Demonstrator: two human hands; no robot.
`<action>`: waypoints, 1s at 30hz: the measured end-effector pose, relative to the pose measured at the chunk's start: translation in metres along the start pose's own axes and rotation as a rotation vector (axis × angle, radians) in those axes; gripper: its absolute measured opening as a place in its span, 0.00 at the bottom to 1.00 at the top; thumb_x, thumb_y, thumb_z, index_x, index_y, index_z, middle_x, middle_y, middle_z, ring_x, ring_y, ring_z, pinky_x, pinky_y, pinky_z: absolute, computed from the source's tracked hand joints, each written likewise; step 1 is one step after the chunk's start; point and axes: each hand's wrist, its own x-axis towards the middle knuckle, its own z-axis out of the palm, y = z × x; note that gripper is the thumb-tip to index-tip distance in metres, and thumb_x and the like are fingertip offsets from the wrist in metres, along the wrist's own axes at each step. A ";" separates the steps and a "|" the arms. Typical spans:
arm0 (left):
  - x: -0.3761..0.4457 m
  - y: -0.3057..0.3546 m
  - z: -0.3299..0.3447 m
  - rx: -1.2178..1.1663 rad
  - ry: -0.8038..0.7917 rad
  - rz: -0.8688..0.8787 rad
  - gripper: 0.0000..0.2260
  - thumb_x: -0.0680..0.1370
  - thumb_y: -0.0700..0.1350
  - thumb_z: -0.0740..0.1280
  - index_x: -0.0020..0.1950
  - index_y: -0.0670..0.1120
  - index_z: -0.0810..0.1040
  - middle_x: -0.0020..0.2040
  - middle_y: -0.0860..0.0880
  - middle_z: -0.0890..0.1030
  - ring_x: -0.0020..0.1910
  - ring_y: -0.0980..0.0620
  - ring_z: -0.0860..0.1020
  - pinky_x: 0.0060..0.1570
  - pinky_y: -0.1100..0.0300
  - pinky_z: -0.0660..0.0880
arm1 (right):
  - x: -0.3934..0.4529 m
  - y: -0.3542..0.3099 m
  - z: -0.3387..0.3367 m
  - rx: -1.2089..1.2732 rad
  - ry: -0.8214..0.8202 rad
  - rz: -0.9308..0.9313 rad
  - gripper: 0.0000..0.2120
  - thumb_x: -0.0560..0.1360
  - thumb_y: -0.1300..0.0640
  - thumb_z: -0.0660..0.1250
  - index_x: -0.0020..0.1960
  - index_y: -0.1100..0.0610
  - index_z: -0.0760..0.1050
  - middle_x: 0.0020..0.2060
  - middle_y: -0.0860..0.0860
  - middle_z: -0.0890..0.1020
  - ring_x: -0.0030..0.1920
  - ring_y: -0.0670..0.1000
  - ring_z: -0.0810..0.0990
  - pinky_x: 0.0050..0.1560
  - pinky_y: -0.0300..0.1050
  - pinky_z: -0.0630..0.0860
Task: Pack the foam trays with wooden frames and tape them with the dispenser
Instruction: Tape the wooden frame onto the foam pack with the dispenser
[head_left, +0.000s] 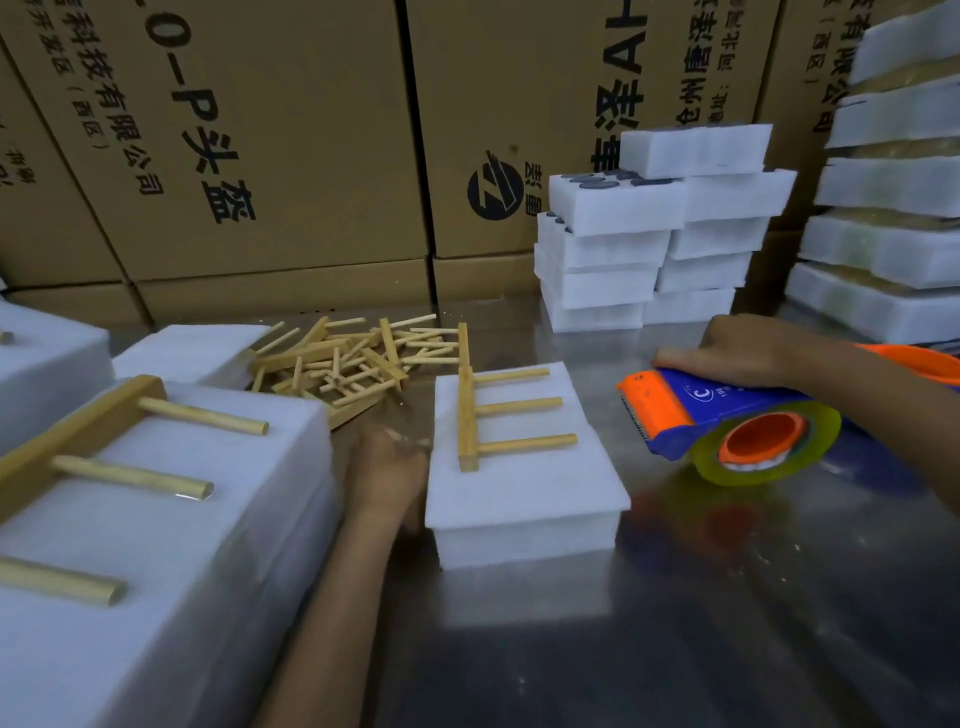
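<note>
A white foam tray (524, 493) lies mid-table with a wooden frame (470, 415) of three pegs on top. My left hand (387, 470) is against the tray's left side, fingers curled; a bit of clear tape seems to sit at its fingertips. My right hand (737, 351) grips the top of a blue and orange tape dispenser (727, 415), held to the right of the tray just above the table. A loose pile of wooden frames (353, 358) lies behind the tray.
Larger foam trays (171, 519) bearing wooden frames fill the left foreground. Stacks of white foam trays (649, 234) stand at the back right, and taller taped stacks (893, 182) at far right. Cardboard boxes (285, 130) wall off the back. The steel table (675, 623) is shiny.
</note>
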 end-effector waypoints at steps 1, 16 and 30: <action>0.005 -0.005 0.001 0.051 -0.060 0.029 0.07 0.78 0.42 0.67 0.41 0.43 0.77 0.40 0.46 0.77 0.42 0.48 0.76 0.42 0.55 0.72 | 0.001 0.001 0.002 0.000 0.014 0.002 0.38 0.68 0.22 0.53 0.35 0.54 0.81 0.30 0.52 0.81 0.35 0.52 0.80 0.35 0.45 0.67; 0.015 -0.039 0.011 0.634 -0.360 0.223 0.31 0.83 0.62 0.51 0.80 0.55 0.40 0.79 0.53 0.32 0.77 0.46 0.30 0.74 0.40 0.39 | 0.004 -0.008 0.012 -0.072 0.086 -0.024 0.36 0.68 0.22 0.54 0.34 0.54 0.79 0.29 0.51 0.80 0.33 0.51 0.79 0.32 0.44 0.64; -0.029 0.119 0.060 0.160 -0.448 0.656 0.14 0.84 0.48 0.54 0.63 0.46 0.76 0.62 0.45 0.79 0.61 0.46 0.76 0.58 0.56 0.71 | -0.003 0.010 0.008 0.060 0.099 -0.021 0.35 0.70 0.23 0.55 0.28 0.54 0.76 0.25 0.52 0.77 0.31 0.53 0.78 0.33 0.45 0.66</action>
